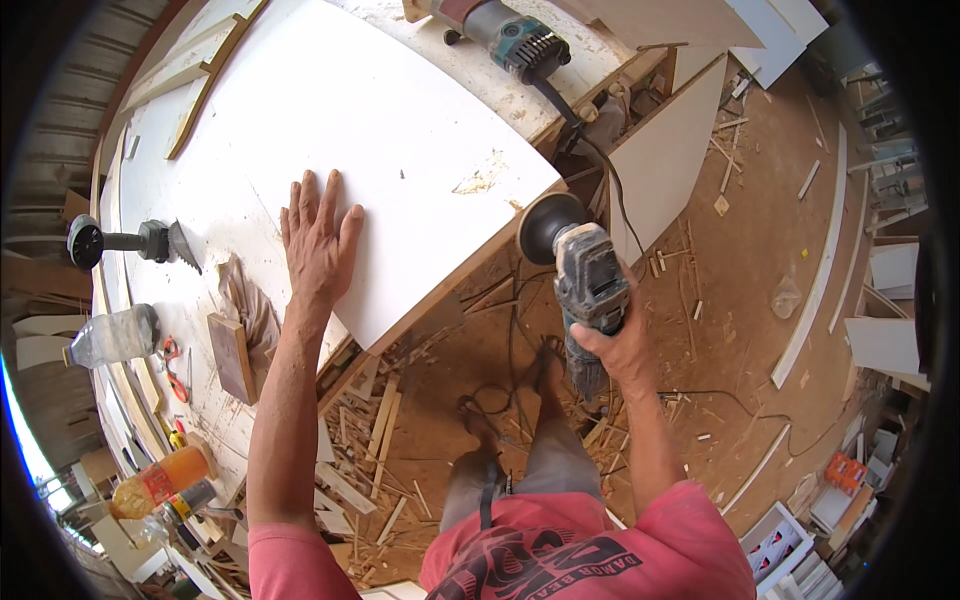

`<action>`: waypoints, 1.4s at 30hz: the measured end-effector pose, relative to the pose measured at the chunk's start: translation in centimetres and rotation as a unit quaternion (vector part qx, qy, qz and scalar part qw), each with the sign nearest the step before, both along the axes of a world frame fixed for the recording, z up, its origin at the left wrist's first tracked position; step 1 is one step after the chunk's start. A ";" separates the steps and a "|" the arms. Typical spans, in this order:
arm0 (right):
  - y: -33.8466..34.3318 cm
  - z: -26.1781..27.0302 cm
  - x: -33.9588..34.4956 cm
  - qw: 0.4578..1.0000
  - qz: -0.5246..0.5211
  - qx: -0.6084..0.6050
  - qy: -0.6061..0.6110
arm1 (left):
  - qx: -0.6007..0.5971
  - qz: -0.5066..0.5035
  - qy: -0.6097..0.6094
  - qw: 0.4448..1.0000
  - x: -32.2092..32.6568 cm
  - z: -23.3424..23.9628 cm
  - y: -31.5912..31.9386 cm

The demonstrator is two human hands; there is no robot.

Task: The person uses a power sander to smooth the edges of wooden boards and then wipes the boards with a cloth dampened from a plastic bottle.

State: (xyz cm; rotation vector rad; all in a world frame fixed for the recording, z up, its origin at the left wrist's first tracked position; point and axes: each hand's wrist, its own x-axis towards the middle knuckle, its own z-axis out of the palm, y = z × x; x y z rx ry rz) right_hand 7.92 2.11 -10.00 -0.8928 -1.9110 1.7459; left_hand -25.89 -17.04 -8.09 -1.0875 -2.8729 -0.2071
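My left hand (319, 244) lies flat on a large white board (405, 187), fingers spread, with nothing held. The board rests on a workbench, its wooden edge facing me, and has a chipped patch near the right corner. In my right hand (615, 337) is an angle grinder (589, 292), gripped by its body. Its round disc (553, 227) is at the board's right corner; whether disc and edge touch, I cannot tell. A wood block (232, 358) and a crumpled cloth (244, 300) lie left of my left forearm.
A teal power tool (517, 41) with a cord lies at the bench's far side. A circular-bladed tool (154, 240), clear bottle (112, 336), orange-handled scissors (174, 367) and orange drink bottle (161, 480) are at left. Wood scraps (382, 427) and cords cover the floor around my feet.
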 end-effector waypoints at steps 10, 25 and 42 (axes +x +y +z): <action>0.6 0.1 -1.2 0.998 -0.025 -0.019 0.053 | 0.004 -0.004 -0.003 1.000 0.2 0.1 0.1; -0.9 -0.8 -1.4 0.996 -0.018 -0.007 0.083 | 0.007 -0.004 -0.004 1.000 0.3 0.2 0.2; -7.7 1.1 -1.5 0.996 0.078 0.035 0.026 | 0.005 0.004 -0.009 1.000 0.3 0.3 0.2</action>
